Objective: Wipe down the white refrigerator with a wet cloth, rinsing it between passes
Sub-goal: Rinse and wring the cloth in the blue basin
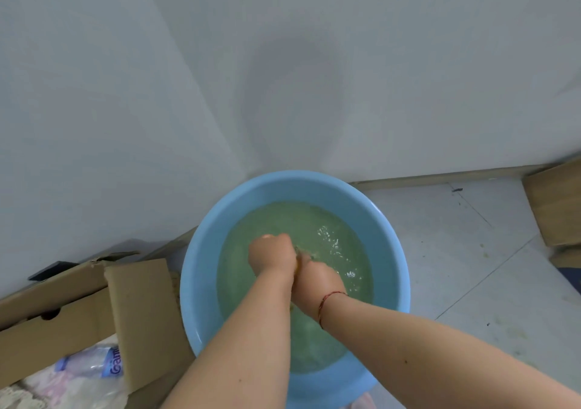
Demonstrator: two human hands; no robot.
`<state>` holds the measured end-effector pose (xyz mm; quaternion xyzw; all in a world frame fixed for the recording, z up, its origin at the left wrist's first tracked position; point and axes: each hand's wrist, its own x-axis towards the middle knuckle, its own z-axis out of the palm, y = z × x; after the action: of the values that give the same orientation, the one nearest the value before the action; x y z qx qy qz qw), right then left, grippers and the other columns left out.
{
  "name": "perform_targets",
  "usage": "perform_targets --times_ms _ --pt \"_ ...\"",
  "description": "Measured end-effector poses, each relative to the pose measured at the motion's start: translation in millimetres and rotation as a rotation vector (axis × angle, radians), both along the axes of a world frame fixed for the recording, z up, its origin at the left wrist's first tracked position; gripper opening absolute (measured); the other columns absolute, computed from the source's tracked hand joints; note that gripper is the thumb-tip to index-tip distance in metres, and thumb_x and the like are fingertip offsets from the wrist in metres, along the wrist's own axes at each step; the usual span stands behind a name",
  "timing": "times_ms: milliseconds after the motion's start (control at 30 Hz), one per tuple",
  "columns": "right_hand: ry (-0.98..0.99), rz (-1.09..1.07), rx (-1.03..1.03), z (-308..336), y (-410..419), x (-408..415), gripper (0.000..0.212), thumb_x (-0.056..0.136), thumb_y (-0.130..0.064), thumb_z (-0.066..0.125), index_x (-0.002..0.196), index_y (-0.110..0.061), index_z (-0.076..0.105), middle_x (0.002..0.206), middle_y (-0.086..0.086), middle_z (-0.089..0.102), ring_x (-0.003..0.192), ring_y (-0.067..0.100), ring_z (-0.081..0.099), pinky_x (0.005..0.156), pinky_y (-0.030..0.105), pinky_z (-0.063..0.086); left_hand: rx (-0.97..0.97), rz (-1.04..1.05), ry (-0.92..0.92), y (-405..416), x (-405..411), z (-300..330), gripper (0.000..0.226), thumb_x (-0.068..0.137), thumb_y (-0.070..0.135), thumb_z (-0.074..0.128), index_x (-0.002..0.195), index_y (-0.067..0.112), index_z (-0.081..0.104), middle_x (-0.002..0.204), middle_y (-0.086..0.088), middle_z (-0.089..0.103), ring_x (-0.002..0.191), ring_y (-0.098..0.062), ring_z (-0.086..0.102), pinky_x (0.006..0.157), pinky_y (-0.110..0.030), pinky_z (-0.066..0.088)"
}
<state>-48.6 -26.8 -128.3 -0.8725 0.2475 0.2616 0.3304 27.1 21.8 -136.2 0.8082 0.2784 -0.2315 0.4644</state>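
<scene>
Against a pale wall, a blue basin (201, 282) sits on the floor (456, 267) — both hands, left hand (272, 256) and right hand (317, 278), fisted, wring the barely visible cloth (302, 256); hard twisting could slosh water out.

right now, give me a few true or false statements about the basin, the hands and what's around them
1. The blue basin holds cloudy water. True.
2. Both hands are in the basin. True: the left hand and right hand are pressed together.
3. The basin sits on a table. False: it is on the tiled floor.
4. A red string circles the left wrist. False: the right wrist.
5. A cardboard box lies left of the basin. True.
</scene>
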Motion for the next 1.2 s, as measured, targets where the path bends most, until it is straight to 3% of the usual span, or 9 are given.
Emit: perform_targets --times_ms 233,533,667,800,867,967,1033,1133,1200 --pt "-0.056 0.211 -0.157 -15 -12 -2 0.041 0.087 -0.025 0.047 0.128 -0.016 0.042 0.103 0.006 0.067 0.089 0.030 0.065 0.062 0.031 0.041 -0.083 0.322 0.128 -4 -4 -5 0.011 0.070 0.003 0.048 0.063 0.003 0.057 0.073 -0.018 0.067 0.060 -0.030 0.056 0.063 -0.046 0.055" --pt "-0.086 0.306 -0.230 -9 -10 -8 0.036 0.088 -0.021 0.043 0.123 -0.013 0.042 0.099 0.005 0.066 0.075 0.031 0.060 0.053 0.029 0.033 -0.092 0.417 0.167 -2 -11 5 0.012 0.070 0.004 0.049 0.062 0.002 0.058 0.063 -0.014 0.065 0.059 -0.030 0.058 0.067 -0.044 0.057" --pt "-0.081 0.304 -0.220 1 -7 -9 0.034 0.088 -0.019 0.042 0.121 -0.012 0.041 0.096 0.007 0.065 0.067 0.028 0.049 0.047 0.026 0.026 -0.085 0.417 0.162 4 -9 2 0.015 0.064 0.009 0.050 0.067 0.001 0.062 0.074 -0.016 0.071 0.072 -0.034 0.069 0.072 -0.047 0.059" --pt "-0.090 0.284 -0.215 12 -8 -11 0.038 0.086 -0.019 0.047 0.123 -0.016 0.038 0.102 0.005 0.065 0.081 0.030 0.063 0.059 0.031 0.040 -0.234 0.418 0.174 9 -15 16 0.020 0.075 0.016 0.060 0.060 0.003 0.062 0.057 -0.010 0.067 0.069 -0.033 0.068 0.074 -0.045 0.060" --pt "-0.100 0.255 -0.217 21 -12 -13 0.038 0.084 -0.015 0.051 0.119 -0.014 0.035 0.105 0.005 0.061 0.083 0.030 0.062 0.059 0.031 0.039 -0.376 0.416 0.229 13 -17 22 0.031 0.083 0.028 0.069 0.065 0.003 0.062 0.066 -0.014 0.066 0.065 -0.030 0.063 0.073 -0.043 0.058" --pt "-0.134 0.129 -0.106 36 -18 -19 0.044 0.077 -0.014 0.059 0.113 -0.016 0.034 0.111 0.004 0.041 0.074 0.028 0.050 0.059 0.032 0.037 -0.566 0.245 0.384 22 -15 35 0.039 0.080 0.039 0.077 0.088 0.004 0.062 0.082 -0.017 0.067 0.074 -0.031 0.066 0.071 -0.043 0.057" --pt "-0.191 0.049 0.050 47 -22 -24 0.048 0.072 -0.013 0.064 0.112 -0.019 0.037 0.110 0.001 0.035 0.075 0.023 0.050 0.061 0.031 0.041 -0.610 0.140 0.387 29 -11 52 0.030 0.088 0.030 0.071 0.084 0.004 0.057 0.078 -0.016 0.065 0.075 -0.031 0.065 0.072 -0.042 0.056" --pt "-0.251 -0.242 0.471 69 -37 -29 0.032 0.078 -0.011 0.070 0.103 -0.020 0.054 0.102 0.006 0.059 0.078 0.018 0.062 0.063 0.025 0.053 -0.716 0.085 0.301 40 -5 80 0.016 0.091 0.015 0.065 0.087 0.001 0.057 0.085 -0.017 0.061 0.084 -0.032 0.062 0.084 -0.049 0.055" --pt "-0.250 -0.419 0.668 83 -50 -33 0.002 0.092 -0.017 0.062 0.093 -0.015 0.062 0.088 0.009 0.067 0.076 0.020 0.064 0.073 0.035 0.056 -0.867 0.025 0.297 49 -3 99 0.029 0.079 0.003 0.070 0.105 -0.004 0.058 0.103 -0.021 0.061 0.098 -0.035 0.062 0.082 -0.051 0.056"
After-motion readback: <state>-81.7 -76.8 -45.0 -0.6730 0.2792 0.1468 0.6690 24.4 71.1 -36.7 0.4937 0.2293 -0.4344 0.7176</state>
